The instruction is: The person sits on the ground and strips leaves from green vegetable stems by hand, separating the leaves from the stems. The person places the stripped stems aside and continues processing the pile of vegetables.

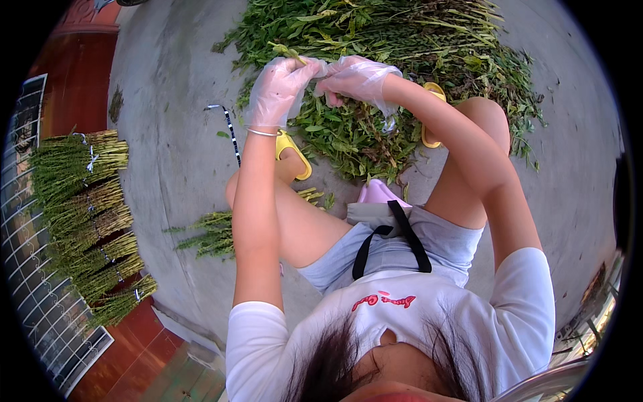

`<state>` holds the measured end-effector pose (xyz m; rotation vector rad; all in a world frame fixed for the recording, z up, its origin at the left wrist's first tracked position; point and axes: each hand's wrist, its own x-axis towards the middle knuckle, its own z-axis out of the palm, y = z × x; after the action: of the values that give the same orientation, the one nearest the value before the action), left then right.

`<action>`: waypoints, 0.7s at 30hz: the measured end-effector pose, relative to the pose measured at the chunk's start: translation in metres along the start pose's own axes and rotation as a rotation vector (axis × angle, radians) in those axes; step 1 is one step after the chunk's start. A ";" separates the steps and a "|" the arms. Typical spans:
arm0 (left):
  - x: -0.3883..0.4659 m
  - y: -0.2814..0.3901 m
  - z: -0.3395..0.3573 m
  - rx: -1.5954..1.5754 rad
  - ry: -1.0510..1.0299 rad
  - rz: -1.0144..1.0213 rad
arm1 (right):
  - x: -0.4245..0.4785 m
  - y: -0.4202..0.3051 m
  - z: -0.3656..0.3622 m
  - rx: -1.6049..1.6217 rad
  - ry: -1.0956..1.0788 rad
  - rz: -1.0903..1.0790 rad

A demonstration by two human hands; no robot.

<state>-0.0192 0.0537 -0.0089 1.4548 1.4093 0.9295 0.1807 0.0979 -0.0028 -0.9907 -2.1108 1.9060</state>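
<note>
My left hand, in a clear plastic glove, is closed on a short green plant stem that pokes out above the fingers. My right hand, gloved the same way, meets the left at the fingertips with its fingers bent. Whether it grips anything is hidden. Beneath and beyond both hands spreads a large heap of cut leafy stalks on the concrete floor. Loose green and browned leaves lie between my feet.
Tied bundles of stalks lean along the wall and window grille at left. Another small bunch lies beside my left leg. A black-and-white striped strip is on the concrete. Yellow sandals flank the leaves; a pink object sits between my legs.
</note>
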 end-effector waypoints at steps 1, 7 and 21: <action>0.000 -0.001 0.001 -0.021 0.003 -0.017 | 0.000 0.000 0.001 0.011 0.012 0.003; 0.000 -0.003 0.018 -0.587 0.076 -0.195 | 0.002 -0.004 0.003 -0.196 0.039 0.069; 0.003 0.009 0.002 -0.035 -0.048 0.198 | -0.021 0.003 -0.014 0.564 -0.154 -0.210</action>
<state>-0.0144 0.0573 -0.0011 1.6015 1.2238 1.0294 0.2055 0.0987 0.0036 -0.4975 -1.5088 2.3174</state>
